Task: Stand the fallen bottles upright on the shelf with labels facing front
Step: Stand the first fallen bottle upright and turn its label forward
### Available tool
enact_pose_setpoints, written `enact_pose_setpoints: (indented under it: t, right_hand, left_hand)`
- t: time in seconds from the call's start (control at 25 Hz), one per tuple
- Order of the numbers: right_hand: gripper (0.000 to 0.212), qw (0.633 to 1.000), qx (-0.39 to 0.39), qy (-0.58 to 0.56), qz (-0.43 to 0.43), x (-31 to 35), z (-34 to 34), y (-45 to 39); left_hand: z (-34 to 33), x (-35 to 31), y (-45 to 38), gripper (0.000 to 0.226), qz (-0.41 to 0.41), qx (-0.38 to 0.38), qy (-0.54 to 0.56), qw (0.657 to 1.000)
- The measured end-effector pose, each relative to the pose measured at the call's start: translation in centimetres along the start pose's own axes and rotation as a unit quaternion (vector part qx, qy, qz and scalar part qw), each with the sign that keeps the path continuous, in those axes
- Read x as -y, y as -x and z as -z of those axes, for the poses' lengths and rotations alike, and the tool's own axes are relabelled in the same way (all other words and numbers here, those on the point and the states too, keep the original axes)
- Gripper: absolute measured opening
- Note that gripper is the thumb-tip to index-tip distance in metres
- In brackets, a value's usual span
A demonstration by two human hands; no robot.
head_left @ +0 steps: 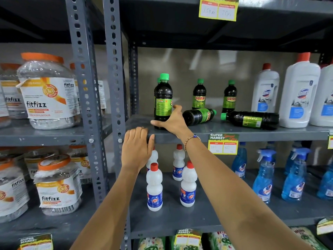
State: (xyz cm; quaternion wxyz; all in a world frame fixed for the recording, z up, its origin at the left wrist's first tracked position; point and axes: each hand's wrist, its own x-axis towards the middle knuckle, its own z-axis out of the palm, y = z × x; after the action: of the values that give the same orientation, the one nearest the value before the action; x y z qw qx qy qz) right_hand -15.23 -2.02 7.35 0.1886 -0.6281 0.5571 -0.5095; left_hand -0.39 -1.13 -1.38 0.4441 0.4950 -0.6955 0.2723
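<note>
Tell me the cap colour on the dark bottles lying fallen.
Green cap on each fallen dark bottle, head view.

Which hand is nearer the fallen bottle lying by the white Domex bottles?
Right. The right hand grips the upright front bottle, well left of that fallen bottle; the left hand rests on the shelf edge, farther left.

Head view, close, facing shelf (234,131)

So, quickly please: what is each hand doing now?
Left hand: open, resting on the shelf edge, holding nothing.
Right hand: gripping the upright dark bottle.
</note>
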Motion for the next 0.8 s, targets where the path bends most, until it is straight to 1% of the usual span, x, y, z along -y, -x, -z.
enact_pose_setpoints:
  t: [0.08, 0.16, 0.2, 0.28, 0.36, 0.4, 0.48, 0.52, 0.6, 0.64, 0.68, 0.72, 0.76, 0.8]
  right_hand:
    - [0.093, 0.998, 0.043, -0.044, -0.019, 0.2, 0.7, -0.2]
    - [0.087, 0.997, 0.062, -0.045, -0.032, 0.2, 1.1, -0.2]
    - [0.086, 0.998, 0.052, -0.021, -0.027, 0.1, 0.9, -0.1]
    - [0.09, 0.999, 0.008, 0.04, -0.005, 0.0, 0.2, 0.0]
    - [0.095, 0.999, 0.007, 0.052, 0.005, 0.0, 0.0, -0.1]
    - [0.092, 1.0, 0.018, 0.024, 0.001, 0.0, 0.2, -0.3]
    - [0.077, 0.997, 0.047, -0.053, -0.02, 0.0, 0.8, -0.4]
    - [0.072, 0.996, 0.047, -0.066, -0.024, 0.0, 0.8, -0.3]
    - [0.074, 1.0, 0.004, -0.013, -0.008, -0.2, 0.4, 0.0]
    - [0.08, 0.999, -0.022, 0.031, 0.006, -0.1, 0.2, 0.1]
    - [0.086, 0.997, -0.032, 0.07, 0.012, 0.0, 0.0, 0.1]
    - [0.09, 0.996, -0.025, 0.087, 0.011, 0.1, 0.0, 0.1]
    - [0.088, 0.996, -0.005, 0.086, 0.005, 0.1, 0.1, 0.1]
    - [0.08, 0.998, 0.016, 0.056, -0.005, 0.2, 0.3, 0.0]
  left_hand:
    - [0.1, 0.0, -0.1, 0.046, -0.001, 0.006, -0.006, 1.0]
    - [0.0, 0.0, 0.0, 0.046, -0.003, 0.008, -0.012, 1.0]
    - [0.0, 0.0, 0.0, 0.046, -0.002, 0.007, -0.013, 1.0]
    - [0.0, 0.0, -0.1, 0.045, 0.0, 0.006, -0.01, 1.0]
    - [0.0, 0.0, 0.0, 0.044, -0.001, 0.002, -0.007, 1.0]
    - [0.1, 0.0, -0.1, 0.043, -0.002, 0.0, -0.004, 1.0]
    - [0.1, -0.1, 0.0, 0.042, -0.003, -0.003, 0.001, 1.0]
    - [0.1, -0.1, 0.0, 0.042, -0.004, -0.004, 0.0, 1.0]
    - [0.2, -0.1, -0.1, 0.042, -0.005, 0.0, 0.0, 1.0]
    - [0.2, -0.2, -0.1, 0.042, -0.006, 0.001, 0.002, 1.0]
    - [0.2, -0.2, -0.1, 0.043, -0.005, 0.003, 0.004, 1.0]
    - [0.2, -0.2, -0.1, 0.043, -0.004, 0.004, 0.006, 1.0]
    - [0.2, -0.2, -0.1, 0.044, -0.004, 0.006, 0.008, 1.0]
    - [0.1, -0.2, -0.1, 0.045, -0.003, 0.008, 0.01, 1.0]
